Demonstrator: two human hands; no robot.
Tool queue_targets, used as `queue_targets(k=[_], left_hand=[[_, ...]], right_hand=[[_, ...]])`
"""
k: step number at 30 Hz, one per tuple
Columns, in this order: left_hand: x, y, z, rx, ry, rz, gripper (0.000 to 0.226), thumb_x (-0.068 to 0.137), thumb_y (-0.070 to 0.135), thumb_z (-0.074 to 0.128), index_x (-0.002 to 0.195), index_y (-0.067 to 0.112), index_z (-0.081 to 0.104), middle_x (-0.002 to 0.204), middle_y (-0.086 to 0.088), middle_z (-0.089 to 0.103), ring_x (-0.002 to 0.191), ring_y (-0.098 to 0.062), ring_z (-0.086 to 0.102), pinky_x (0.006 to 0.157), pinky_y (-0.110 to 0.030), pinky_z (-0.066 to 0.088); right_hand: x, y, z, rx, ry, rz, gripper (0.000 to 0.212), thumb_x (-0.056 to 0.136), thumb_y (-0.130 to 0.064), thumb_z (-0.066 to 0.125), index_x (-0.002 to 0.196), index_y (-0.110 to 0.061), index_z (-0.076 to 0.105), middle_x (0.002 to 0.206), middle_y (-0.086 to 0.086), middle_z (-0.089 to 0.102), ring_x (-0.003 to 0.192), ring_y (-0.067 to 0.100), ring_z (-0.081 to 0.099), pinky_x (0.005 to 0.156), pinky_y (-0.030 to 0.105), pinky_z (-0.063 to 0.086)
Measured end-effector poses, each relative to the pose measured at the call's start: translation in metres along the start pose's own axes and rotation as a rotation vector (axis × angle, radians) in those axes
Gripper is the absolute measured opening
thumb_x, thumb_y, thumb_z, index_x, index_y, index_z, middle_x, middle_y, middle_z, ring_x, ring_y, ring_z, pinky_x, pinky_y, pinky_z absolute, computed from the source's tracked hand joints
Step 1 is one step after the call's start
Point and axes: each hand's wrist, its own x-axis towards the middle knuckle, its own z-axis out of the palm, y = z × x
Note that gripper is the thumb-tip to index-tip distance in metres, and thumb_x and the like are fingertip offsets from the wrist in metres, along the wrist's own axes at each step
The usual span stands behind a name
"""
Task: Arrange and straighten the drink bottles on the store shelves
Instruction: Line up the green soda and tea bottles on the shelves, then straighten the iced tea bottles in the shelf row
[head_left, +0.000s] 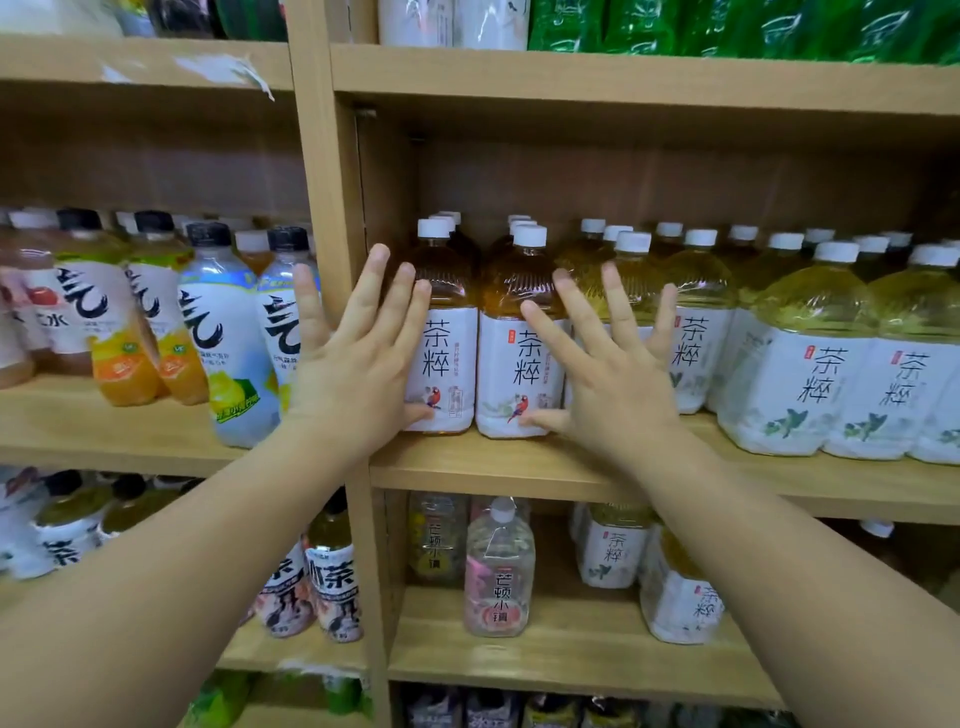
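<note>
Centre of frame, middle shelf (519, 467): 2 amber tea bottles, the left bottle (447, 332) and the right bottle (506, 280), stand upright at the front edge. They are side by side with labels facing out, just right of the wooden upright (322, 156). The left hand (353, 364) lies flat over the left flank of the left bottle. The right hand (613, 379) covers the right flank of the right bottle. All fingers (374, 280) are straight and spread apart, gripping nothing. Judged purpose: flat palms bracket the pair to square it with the front row. Firm contact cannot be confirmed. Pale green tea bottles (810, 374) fill the shelf to the right.
</note>
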Motion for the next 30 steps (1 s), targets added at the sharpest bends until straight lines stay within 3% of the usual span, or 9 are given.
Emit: queue_targets(k=[2, 5, 12, 14, 17, 19, 23, 26, 30], left_hand=[[0.001, 0.003, -0.001, 0.000, -0.019, -0.020, 0.125, 0.079, 0.085, 0.048, 0.160, 0.011, -0.013, 0.171, -0.009, -0.007, 0.152, -0.037, -0.024, 0.109, -0.081, -0.002], [0.000, 0.005, -0.001, -0.010, -0.040, -0.029, 0.125, 0.078, 0.082, 0.054, 0.160, 0.012, -0.009, 0.171, -0.008, -0.005, 0.153, -0.035, -0.017, 0.110, -0.080, 0.005], [-0.002, 0.007, -0.004, -0.027, -0.070, -0.047, 0.122, 0.083, 0.079, 0.050, 0.159, 0.011, -0.017, 0.171, -0.009, -0.012, 0.156, -0.032, -0.016, 0.114, -0.073, -0.005], [-0.005, 0.007, -0.006, -0.044, -0.050, -0.041, 0.119, 0.083, 0.078, 0.053, 0.162, 0.011, -0.007, 0.171, -0.010, -0.004, 0.157, -0.031, -0.011, 0.115, -0.071, -0.006], [-0.015, 0.001, -0.012, -0.155, 0.081, -0.016, 0.108, 0.078, 0.069, 0.067, 0.159, 0.009, 0.029, 0.167, -0.015, 0.025, 0.157, -0.033, 0.012, 0.119, -0.068, 0.003], [-0.024, -0.008, -0.019, -0.222, 0.182, -0.016, 0.090, 0.081, 0.063, 0.065, 0.150, 0.008, 0.047, 0.160, -0.017, 0.039, 0.153, -0.037, 0.024, 0.119, -0.068, 0.014], [-0.032, -0.037, -0.041, -0.227, 0.315, -0.041, 0.078, 0.079, 0.060, 0.065, 0.141, 0.012, 0.056, 0.151, -0.018, 0.049, 0.147, -0.042, 0.035, 0.116, -0.065, 0.027], [-0.028, -0.073, -0.056, -0.248, 0.344, -0.074, 0.075, 0.079, 0.056, 0.069, 0.140, 0.015, 0.055, 0.146, -0.016, 0.053, 0.144, -0.040, 0.040, 0.115, -0.061, 0.031], [-0.023, -0.131, -0.063, -0.275, 0.364, -0.184, 0.074, 0.074, 0.057, 0.070, 0.136, 0.017, 0.060, 0.139, -0.014, 0.057, 0.136, -0.041, 0.048, 0.107, -0.060, 0.040]], right_hand=[[0.000, -0.002, 0.005, 0.040, 0.027, 0.003, 0.122, 0.065, -0.095, 0.053, 0.160, -0.044, -0.004, 0.173, 0.000, -0.001, 0.157, 0.039, -0.004, 0.117, 0.074, -0.005], [0.003, -0.006, 0.006, 0.073, 0.039, 0.011, 0.122, 0.064, -0.093, 0.057, 0.161, -0.046, 0.001, 0.173, -0.001, -0.001, 0.156, 0.041, -0.004, 0.116, 0.075, -0.006], [0.003, -0.013, 0.001, 0.120, -0.017, 0.030, 0.122, 0.070, -0.090, 0.057, 0.159, -0.044, -0.013, 0.171, -0.001, -0.017, 0.155, 0.042, -0.017, 0.115, 0.075, -0.006], [0.001, -0.016, -0.002, 0.132, -0.044, 0.027, 0.121, 0.072, -0.089, 0.056, 0.158, -0.043, -0.017, 0.170, 0.001, -0.022, 0.153, 0.042, -0.022, 0.115, 0.075, -0.008], [-0.002, -0.017, -0.011, 0.224, -0.015, 0.014, 0.113, 0.075, -0.088, 0.053, 0.160, -0.044, -0.008, 0.171, 0.004, -0.018, 0.154, 0.040, -0.024, 0.116, 0.072, -0.013], [-0.002, -0.017, -0.018, 0.360, 0.061, -0.001, 0.103, 0.077, -0.083, 0.056, 0.160, -0.043, 0.010, 0.172, 0.006, -0.004, 0.157, 0.037, -0.014, 0.119, 0.069, -0.007], [0.011, -0.020, -0.039, 0.661, 0.234, -0.042, 0.077, 0.083, -0.073, 0.054, 0.150, -0.038, 0.037, 0.166, 0.003, 0.026, 0.156, 0.029, 0.016, 0.123, 0.060, 0.017], [0.029, -0.026, -0.064, 0.834, 0.339, -0.127, 0.069, 0.085, -0.067, 0.057, 0.144, -0.032, 0.050, 0.156, -0.001, 0.040, 0.145, 0.026, 0.036, 0.115, 0.053, 0.039], [0.057, -0.043, -0.109, 0.917, 0.450, -0.225, 0.064, 0.085, -0.065, 0.057, 0.137, -0.029, 0.057, 0.144, -0.003, 0.047, 0.132, 0.022, 0.046, 0.102, 0.036, 0.044]])
